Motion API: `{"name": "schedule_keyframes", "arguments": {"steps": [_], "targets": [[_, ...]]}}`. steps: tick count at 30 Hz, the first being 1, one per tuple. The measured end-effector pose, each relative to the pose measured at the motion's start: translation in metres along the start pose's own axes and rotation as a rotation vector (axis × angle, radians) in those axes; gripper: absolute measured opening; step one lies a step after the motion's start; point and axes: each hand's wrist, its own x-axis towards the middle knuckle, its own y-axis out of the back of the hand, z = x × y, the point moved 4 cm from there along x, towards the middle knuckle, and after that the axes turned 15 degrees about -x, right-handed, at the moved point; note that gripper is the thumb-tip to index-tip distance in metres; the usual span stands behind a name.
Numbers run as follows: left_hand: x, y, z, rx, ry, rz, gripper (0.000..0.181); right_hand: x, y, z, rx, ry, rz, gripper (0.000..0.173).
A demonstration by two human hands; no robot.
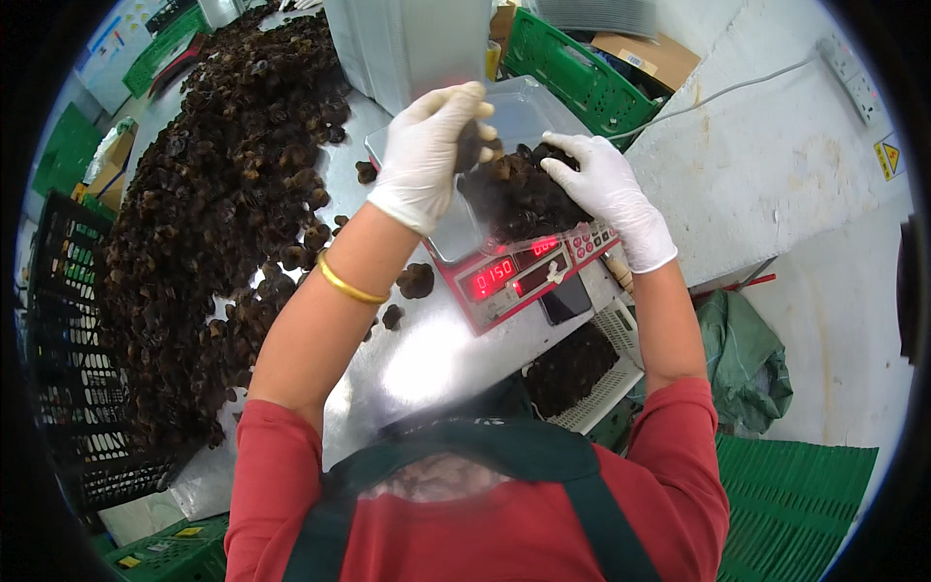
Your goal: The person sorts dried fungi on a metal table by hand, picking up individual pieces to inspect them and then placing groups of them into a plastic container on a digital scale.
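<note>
In a white glove, my left hand [436, 149] is raised over a clear plastic tray [527, 102], fingers curled around a dark piece of fungus [469, 149]. A heap of dark brown fungus [527, 193] lies in the tray's near part. My gloved right hand [600, 178] touches the heap's right side, its visible fingers apart and its fingertips partly hidden. Beneath the tray is a red-edged digital scale [473, 284] with lit red digits. A few loose fungus pieces [416, 281] lie left of the scale on the metal table [429, 364].
A large fungus pile [240, 145] covers the table's left. Stacked clear trays [407, 44] stand at the back, beside a green crate [574, 73]. A phone [567, 300] lies near the scale; below it is a pale basket [622, 335] holding dark material. A black crate [80, 349] stands left.
</note>
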Motion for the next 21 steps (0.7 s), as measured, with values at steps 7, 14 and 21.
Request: {"name": "schedule_keyframes", "arguments": {"steps": [7, 14, 21], "targets": [[0.000, 0.065, 0.049, -0.197, -0.013, 0.047, 0.020, 0.007, 0.043, 0.016, 0.338, -0.108, 0.115, 0.033], [-0.030, 0.162, 0.103, -0.031, -0.212, 0.305, 0.024, -0.016, 0.042, 0.037, 0.264, -0.115, 0.051, 0.032], [-0.061, 0.199, 0.119, 0.311, -0.311, 0.392, 0.026, -0.041, 0.020, 0.072, 0.207, -0.298, -0.063, 0.034]]}}
